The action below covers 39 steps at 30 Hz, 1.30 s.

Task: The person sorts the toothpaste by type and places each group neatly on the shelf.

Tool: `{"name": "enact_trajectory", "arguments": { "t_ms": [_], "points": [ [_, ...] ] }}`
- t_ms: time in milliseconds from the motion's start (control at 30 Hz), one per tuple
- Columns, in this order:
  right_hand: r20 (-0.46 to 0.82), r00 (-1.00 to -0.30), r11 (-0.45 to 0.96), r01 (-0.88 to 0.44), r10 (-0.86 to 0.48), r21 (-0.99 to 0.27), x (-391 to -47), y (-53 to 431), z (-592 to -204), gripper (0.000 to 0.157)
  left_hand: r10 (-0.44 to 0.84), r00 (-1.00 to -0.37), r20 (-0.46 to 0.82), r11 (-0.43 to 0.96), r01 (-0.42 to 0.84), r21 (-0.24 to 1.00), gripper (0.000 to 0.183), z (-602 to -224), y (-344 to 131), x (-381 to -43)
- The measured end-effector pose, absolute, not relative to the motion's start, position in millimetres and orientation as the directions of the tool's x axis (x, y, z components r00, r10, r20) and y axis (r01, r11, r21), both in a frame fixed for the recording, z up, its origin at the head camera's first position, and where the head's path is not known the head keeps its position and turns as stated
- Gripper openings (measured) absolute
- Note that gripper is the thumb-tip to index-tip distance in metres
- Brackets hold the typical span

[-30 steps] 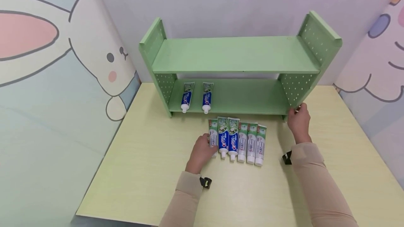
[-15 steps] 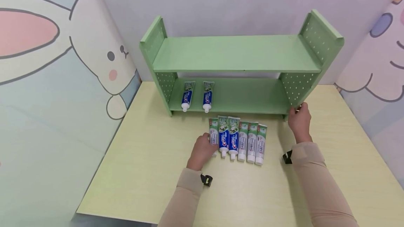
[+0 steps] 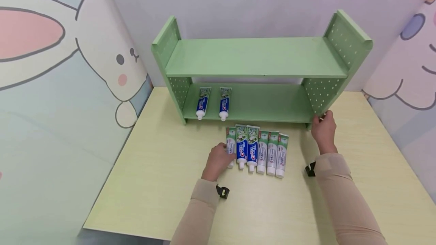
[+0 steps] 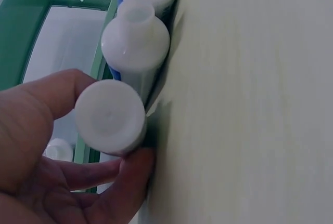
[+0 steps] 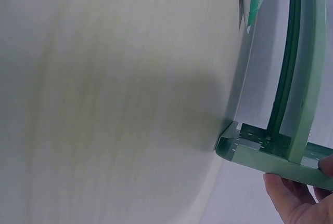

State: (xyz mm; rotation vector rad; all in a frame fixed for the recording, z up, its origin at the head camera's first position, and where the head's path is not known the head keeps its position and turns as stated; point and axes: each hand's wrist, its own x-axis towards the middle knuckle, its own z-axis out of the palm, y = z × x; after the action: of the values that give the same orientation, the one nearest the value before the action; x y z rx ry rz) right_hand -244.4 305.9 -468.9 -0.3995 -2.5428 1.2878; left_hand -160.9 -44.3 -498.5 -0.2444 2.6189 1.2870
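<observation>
Pinching leftmost tube point(image 3: 231, 139) on table point(image 3: 153, 184): left hand point(image 3: 218, 161), fingers clamped near its cap point(image 4: 110, 116). Right hand point(image 3: 324, 133): fingers clamped on green shelf point(image 3: 269, 103), near end of right side.

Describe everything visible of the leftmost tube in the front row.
The tube is white and plastic-looking, its flat far end green with a red patch, a round white cap at the near end. It is close beside a blue-and-green tube. The left hand pinches it at the cap end, partly hiding it. I can't tell whether it touches the table.
</observation>
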Motion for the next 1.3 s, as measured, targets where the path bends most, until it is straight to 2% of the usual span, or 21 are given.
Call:
{"name": "enact_trajectory", "arguments": {
  "t_ms": [600, 733, 1300],
  "points": [
    [0.065, -0.936, 0.547, 0.145, 0.346, -0.824, -242.3, 306.2, -466.8, 0.050, -0.026, -0.963, -0.269, 0.479, -0.248, 0.842, 0.049, -493.4, -51.5, -159.3],
    [0.052, -0.941, 0.548, 0.150, 0.335, -0.823, -242.7, 306.4, -467.3, 0.051, -0.012, -0.969, -0.248, 0.478, -0.223, 0.849, 0.049, -496.4, -54.1, -159.5],
    [0.058, -0.937, 0.547, 0.149, 0.343, -0.824, -242.2, 305.2, -466.3, 0.050, -0.024, -0.962, -0.270, 0.463, -0.250, 0.850, 0.052, -483.3, -63.9, -150.1]
  ]
}}
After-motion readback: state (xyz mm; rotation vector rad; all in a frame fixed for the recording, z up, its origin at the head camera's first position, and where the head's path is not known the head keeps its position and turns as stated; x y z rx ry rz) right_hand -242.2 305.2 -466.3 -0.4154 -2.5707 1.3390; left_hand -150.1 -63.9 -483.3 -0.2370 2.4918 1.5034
